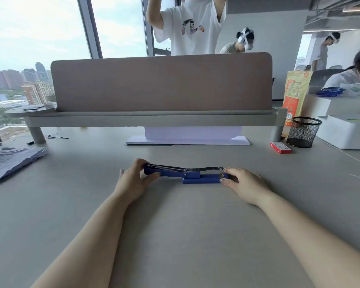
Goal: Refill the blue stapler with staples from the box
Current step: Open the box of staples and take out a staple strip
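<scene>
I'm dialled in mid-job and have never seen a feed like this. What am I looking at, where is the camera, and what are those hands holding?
There is no machine: a person works bare-handed, and the one camera sits on their head, looking forward and down. On the grey desk lies the blue stapler, flipped open flat. The left hand grips its opened top arm; the right hand holds the other end. The red staple box lies far right, untouched, beside a black mesh cup. Whether staples are loaded, I cannot tell.

The stapler point(185, 174) lies on the desk point(175, 225), between the left hand point(133, 179) and the right hand point(243, 185). Far right, the staple box point(280, 147) sits just beside a mesh cup point(303, 132). A cloth point(10, 163) lies far left. A divider point(161, 84) stands behind.
</scene>
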### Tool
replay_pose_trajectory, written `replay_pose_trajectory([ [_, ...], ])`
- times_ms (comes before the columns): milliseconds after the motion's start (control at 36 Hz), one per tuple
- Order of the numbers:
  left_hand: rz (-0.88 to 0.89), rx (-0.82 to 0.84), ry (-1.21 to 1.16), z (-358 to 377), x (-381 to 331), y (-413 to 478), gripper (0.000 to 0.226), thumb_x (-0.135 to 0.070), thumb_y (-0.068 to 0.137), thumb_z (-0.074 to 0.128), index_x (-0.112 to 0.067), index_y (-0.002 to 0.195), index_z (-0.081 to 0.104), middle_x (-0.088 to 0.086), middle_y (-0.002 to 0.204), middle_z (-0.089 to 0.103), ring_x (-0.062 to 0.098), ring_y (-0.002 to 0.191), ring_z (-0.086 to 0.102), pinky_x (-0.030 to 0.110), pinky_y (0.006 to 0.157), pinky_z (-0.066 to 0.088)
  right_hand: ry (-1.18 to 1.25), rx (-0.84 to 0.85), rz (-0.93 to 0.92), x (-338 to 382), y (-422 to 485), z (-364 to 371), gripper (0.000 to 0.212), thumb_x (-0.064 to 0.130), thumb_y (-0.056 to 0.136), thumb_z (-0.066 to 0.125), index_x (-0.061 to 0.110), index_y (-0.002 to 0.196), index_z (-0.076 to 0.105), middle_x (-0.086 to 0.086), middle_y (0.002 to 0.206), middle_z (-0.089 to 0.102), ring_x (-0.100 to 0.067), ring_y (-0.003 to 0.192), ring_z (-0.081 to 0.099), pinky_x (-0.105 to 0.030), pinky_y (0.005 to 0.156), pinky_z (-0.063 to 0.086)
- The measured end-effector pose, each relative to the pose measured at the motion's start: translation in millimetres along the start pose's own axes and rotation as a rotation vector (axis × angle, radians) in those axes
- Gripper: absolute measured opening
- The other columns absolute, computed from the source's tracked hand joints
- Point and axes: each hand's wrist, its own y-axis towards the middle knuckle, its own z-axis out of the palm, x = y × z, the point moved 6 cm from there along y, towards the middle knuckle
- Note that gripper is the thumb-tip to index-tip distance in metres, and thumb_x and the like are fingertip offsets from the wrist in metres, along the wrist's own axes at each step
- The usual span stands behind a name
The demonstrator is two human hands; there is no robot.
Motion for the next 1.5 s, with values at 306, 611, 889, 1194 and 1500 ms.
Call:
replay_pose_trajectory([
  [306, -0.058, 0.091, 0.222, 2.0, -6.7, -5.0, 0.046, -0.058, 0.079, 0.057, -0.027, 0.112, 0.051, -0.003, 0.083, 0.056, 0.026, 0.097, 0.058, 0.041, 0.103, 0.033, 0.084, 0.053, 0.036, -2.6, -3.0, 2.1, 0.033, 0.044, 0.087, 0.052, 0.027, 0.115, 0.057, -0.001, 0.125, 0.062, -0.025, 0.128, 0.045, -0.04, 0.1, 0.041],
  [611, 0.197, -0.063, 0.085, 3.0, -109.6, -20.1, 0.051, -0.049, 0.087, 0.052, -0.027, 0.132, 0.044, 0.0, 0.136, 0.054, 0.025, 0.123, 0.046, 0.044, 0.107, 0.035, 0.27, -0.038, 0.191, -35.3, -14.9, -34.6, 0.058, 0.037, 0.082, 0.064, 0.022, 0.133, 0.042, 0.002, 0.143, 0.046, -0.019, 0.129, 0.043, -0.028, 0.099, 0.035],
  [889, 0.607, 0.43, 0.229, 159.3, -228.5, -53.4, 0.064, -0.053, 0.089, 0.043, -0.026, 0.143, 0.024, -0.005, 0.156, 0.021, 0.014, 0.143, 0.018, 0.035, 0.118, 0.013, 0.161, -0.226, 0.436, -136.2, -70.5, -95.5, 0.048, 0.028, 0.083, 0.064, 0.016, 0.127, 0.049, -0.004, 0.136, 0.054, -0.025, 0.123, 0.049, -0.03, 0.097, 0.038],
  [1194, 0.498, 0.486, 0.351, 221.6, -238.8, -36.5, 0.065, -0.064, 0.088, 0.024, -0.027, 0.141, 0.025, -0.007, 0.156, 0.019, 0.014, 0.144, 0.01, 0.036, 0.119, 0.007, 0.035, -0.19, 0.4, -167.1, -31.1, -91.6, 0.05, 0.032, 0.082, 0.062, 0.016, 0.128, 0.049, -0.006, 0.137, 0.052, -0.025, 0.127, 0.045, -0.034, 0.106, 0.037],
  [1500, 0.506, 0.417, 0.346, 224.2, -236.3, -33.0, 0.06, -0.066, 0.086, 0.024, -0.032, 0.136, 0.027, -0.012, 0.152, 0.021, 0.013, 0.142, 0.012, 0.032, 0.117, 0.008, 0.02, -0.069, 0.257, -190.8, 71.4, -80.5, 0.06, 0.031, 0.092, 0.048, 0.019, 0.145, 0.022, 0.001, 0.158, 0.015, -0.021, 0.145, 0.011, -0.035, 0.118, 0.014],
])
